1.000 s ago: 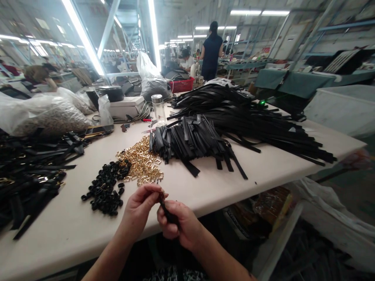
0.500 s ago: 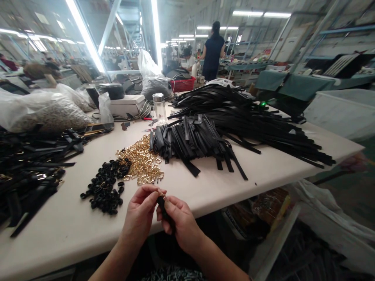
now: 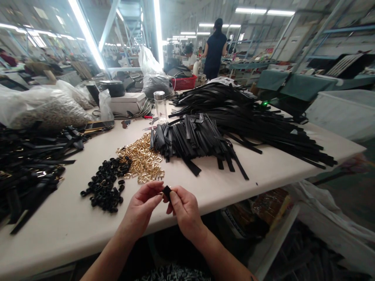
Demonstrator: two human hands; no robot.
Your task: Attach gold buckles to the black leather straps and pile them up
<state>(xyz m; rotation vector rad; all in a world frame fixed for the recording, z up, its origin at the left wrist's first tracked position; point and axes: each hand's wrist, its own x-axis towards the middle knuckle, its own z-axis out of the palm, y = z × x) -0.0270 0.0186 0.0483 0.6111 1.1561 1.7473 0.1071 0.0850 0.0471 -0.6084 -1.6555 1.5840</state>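
At the table's front edge my right hand pinches a short black strap piece between thumb and fingers. My left hand is beside it, thumb and fingertips curled close to the strap's left side; whether they grip anything is too small to tell. Beyond my hands lies a pile of gold buckles. To its left is a heap of small black loops. Short black straps are bundled right of the buckles.
Long black straps cover the table's right back. A glass jar stands behind the buckles. More black straps and plastic bags are at left. A person stands farther off.
The strap between my hands has been raised and turned, its flat black end now on top. The gold piece seen at my fingertips earlier no longer shows clearly. My right hand has moved slightly up.
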